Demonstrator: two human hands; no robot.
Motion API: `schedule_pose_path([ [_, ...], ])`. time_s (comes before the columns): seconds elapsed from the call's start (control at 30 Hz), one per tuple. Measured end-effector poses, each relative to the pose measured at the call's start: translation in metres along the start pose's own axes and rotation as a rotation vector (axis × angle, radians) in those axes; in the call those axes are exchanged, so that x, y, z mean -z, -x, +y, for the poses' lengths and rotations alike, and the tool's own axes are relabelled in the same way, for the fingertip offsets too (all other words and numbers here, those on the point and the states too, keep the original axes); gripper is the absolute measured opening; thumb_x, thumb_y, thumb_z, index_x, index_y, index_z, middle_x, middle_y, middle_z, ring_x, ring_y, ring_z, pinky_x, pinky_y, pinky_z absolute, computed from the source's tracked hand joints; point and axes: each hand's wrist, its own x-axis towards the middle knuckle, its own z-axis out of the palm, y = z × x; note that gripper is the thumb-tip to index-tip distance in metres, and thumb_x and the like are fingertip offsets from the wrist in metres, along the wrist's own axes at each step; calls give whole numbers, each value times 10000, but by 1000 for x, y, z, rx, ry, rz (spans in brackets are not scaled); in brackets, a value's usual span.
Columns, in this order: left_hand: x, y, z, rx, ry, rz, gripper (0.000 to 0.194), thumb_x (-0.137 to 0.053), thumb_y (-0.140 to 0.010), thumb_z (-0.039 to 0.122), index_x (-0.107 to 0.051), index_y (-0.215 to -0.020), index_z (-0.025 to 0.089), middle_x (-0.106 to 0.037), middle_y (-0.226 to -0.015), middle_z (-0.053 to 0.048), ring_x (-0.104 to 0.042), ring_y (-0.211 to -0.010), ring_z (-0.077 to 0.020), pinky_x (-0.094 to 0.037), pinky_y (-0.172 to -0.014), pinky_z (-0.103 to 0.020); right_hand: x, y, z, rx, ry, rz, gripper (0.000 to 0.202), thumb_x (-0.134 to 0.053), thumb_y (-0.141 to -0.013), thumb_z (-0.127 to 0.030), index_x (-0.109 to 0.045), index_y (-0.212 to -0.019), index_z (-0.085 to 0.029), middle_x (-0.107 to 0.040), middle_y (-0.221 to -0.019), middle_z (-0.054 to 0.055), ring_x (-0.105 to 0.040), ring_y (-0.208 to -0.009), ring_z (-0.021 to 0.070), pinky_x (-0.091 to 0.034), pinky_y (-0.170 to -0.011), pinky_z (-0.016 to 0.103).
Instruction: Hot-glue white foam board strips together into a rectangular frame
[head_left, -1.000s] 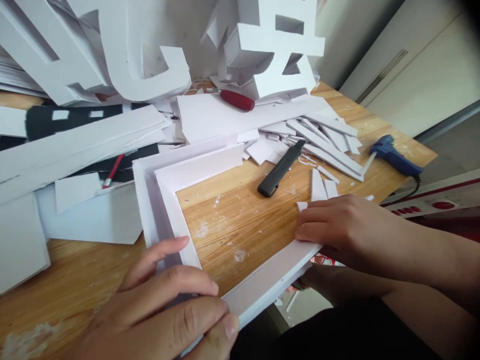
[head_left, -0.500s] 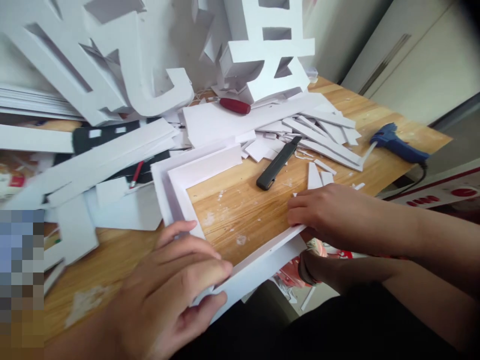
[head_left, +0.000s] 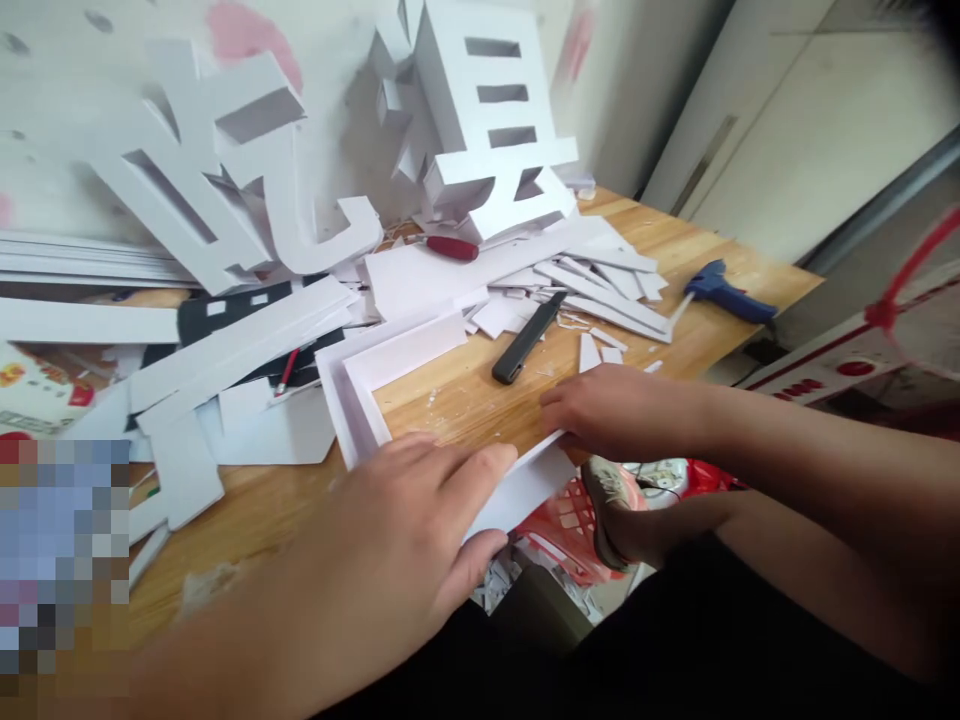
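A white foam-board frame [head_left: 409,350] with raised walls lies at the near edge of the wooden table. Its near strip runs between my two hands. My left hand [head_left: 427,510] rests over the near left part of that strip, thumb below and fingers on top, closed on it. At the strip's right end, my right hand [head_left: 607,410] pinches the board, its fingertips partly hidden. Just beyond the frame lies a dark utility knife [head_left: 529,340].
White foam characters [head_left: 502,120] lean against the wall. Board offcuts [head_left: 607,285], a red-handled tool [head_left: 452,248] and a blue glue gun [head_left: 729,292] lie on the table [head_left: 772,265]. A red basket [head_left: 562,520] stands below the edge.
The view has shifted, showing more wall and floor. My left hand has slid right along the near strip, closer to my right hand, which still grips the strip's end.
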Motion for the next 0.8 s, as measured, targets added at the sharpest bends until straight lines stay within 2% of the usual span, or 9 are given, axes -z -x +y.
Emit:
schedule_pose_path([
  [0.13,-9,-21,14,75,-91,-301,663,-478,-832,98,-277,-1449,235,-680,-1039,-100,-663,-897,-239,-518,-800,-375,1,0,1,12,17,-4,41,-693,-835,-184,-680,-873,-193,-652,-863,21,-616,-805,205,-334,-574,276],
  [0.23,-11,-28,19,135,-134,-433,784,-463,-809,81,-135,-1497,267,-676,-1061,-116,-668,-917,-247,-519,-795,-371,2,1,1,17,31,4,28,-676,-858,-190,-668,-884,-183,-652,-892,19,-612,-819,201,-332,-581,274],
  [0.43,-11,-30,19,172,-103,-484,779,-509,-825,204,-128,-1501,281,-671,-1077,-149,-668,-942,-282,-527,-772,-395,2,0,0,43,45,31,54,-679,-871,-225,-654,-871,-177,-652,-913,19,-608,-835,197,-311,-559,261],
  [0.6,-14,-29,19,169,-152,-466,817,-512,-805,146,-115,-1497,321,-677,-1036,-131,-681,-900,-291,-542,-740,-415,2,0,4,52,-6,41,61,-691,-851,-212,-665,-844,-158,-656,-873,36,-609,-789,186,-351,-562,241],
  [0.67,-14,-29,20,166,-171,-462,843,-516,-788,120,-110,-1494,335,-678,-1000,-126,-687,-864,-307,-548,-699,-432,7,0,12,97,-56,48,79,-688,-860,-202,-666,-934,-187,-654,-895,-1,-605,-787,139,-394,-594,206],
  [0.73,-13,-30,22,167,-181,-470,870,-536,-769,115,-109,-1495,333,-680,-973,-128,-691,-836,-317,-550,-677,-438,14,-1,25,101,-95,103,213,-607,-931,-179,-606,-1141,-209,-643,-974,-16,-596,-826,96,-428,-661,169],
  [0.8,-11,-30,23,169,-189,-474,883,-567,-754,135,-125,-1495,322,-681,-973,-132,-691,-836,-315,-548,-682,-428,21,-8,39,19,-88,212,306,-471,-994,-131,-494,-1298,-166,-602,-1116,41,-575,-942,107,-443,-770,190],
])
